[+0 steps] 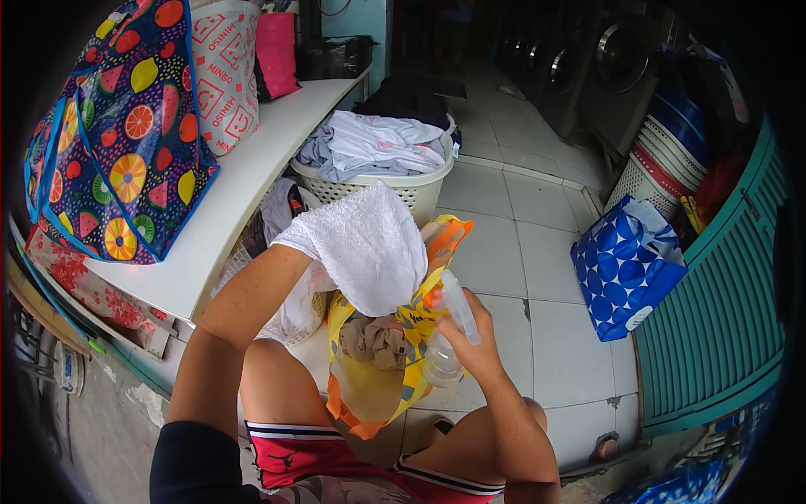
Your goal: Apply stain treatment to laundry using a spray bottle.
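Note:
A white terry towel is draped over my left hand and hides its fingers; only my left wrist and forearm show. My right hand holds a clear plastic spray bottle by its neck, the white trigger head tilted up toward the towel. Between my knees stands a yellow and orange shopping bag, its mouth open. Crumpled brown cloth lies inside it, below the towel.
A white laundry basket heaped with clothes stands ahead. At left, a white bench carries a fruit-print bag and others. A blue dotted bag, stacked baskets and a green louvred door are at right.

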`<state>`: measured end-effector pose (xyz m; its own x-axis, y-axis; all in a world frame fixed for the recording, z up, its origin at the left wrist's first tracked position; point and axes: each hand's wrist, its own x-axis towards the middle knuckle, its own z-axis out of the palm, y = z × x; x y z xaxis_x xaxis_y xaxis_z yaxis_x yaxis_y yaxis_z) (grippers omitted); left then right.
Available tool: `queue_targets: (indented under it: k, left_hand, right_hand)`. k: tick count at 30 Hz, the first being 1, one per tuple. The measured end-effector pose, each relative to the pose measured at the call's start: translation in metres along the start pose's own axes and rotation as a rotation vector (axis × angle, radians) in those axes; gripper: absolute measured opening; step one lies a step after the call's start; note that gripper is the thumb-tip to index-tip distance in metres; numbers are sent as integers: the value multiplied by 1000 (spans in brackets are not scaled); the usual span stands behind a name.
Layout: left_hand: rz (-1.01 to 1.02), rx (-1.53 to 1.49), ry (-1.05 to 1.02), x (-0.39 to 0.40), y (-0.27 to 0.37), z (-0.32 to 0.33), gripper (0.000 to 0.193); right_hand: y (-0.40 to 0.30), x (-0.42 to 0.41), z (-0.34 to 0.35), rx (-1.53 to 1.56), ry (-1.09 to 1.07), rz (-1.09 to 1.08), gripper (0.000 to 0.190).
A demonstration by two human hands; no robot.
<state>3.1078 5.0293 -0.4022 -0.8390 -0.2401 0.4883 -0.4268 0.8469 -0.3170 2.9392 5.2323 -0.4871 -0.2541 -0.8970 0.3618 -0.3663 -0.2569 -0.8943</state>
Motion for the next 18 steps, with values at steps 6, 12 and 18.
queue_targets:
  k: [6, 12, 18]
  left_hand:
    - [-4, -33, -68, 7, -9, -13, 51]
    - [-5, -64, -136, 13, -15, -28, 49]
    - [-3, -102, -202, 7, -15, -42, 47]
  right_hand:
    - [3, 1, 3, -25, 35, -55, 28]
    - [-4, -4, 7, -7, -40, -24, 28]
    - [-12, -7, 12, -41, -83, -38, 25]
